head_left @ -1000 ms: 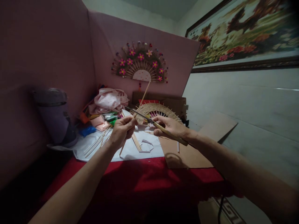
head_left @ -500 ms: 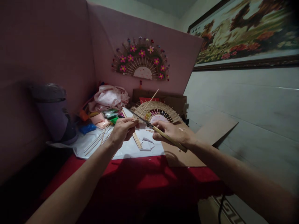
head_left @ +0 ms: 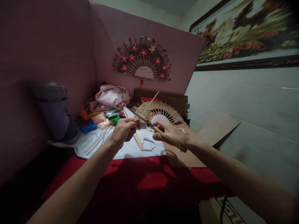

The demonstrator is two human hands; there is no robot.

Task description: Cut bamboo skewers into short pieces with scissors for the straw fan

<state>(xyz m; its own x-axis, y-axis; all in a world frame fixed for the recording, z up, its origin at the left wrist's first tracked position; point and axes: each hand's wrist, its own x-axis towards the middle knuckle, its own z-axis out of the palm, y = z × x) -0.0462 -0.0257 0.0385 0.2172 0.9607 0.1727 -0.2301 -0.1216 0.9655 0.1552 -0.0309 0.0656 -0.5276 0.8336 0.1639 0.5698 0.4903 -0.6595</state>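
Since 0.5 s ago little has shifted: at frame centre the left hand (head_left: 123, 130) fingers still pinch the bamboo stick (head_left: 150, 102), and the right hand (head_left: 171, 132) stays clenched on the knife (head_left: 161, 133). Below, a red tabletop (head_left: 144, 180); behind, pink partition (head_left: 46, 46).

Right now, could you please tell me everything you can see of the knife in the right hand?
The knife has a thin dark blade and a long pale handle that looks wooden. The right hand grips the handle, whose end sticks out past the wrist. It lies at a slant, tip pointing up and left toward the left hand, its blade against a thin stick held there.
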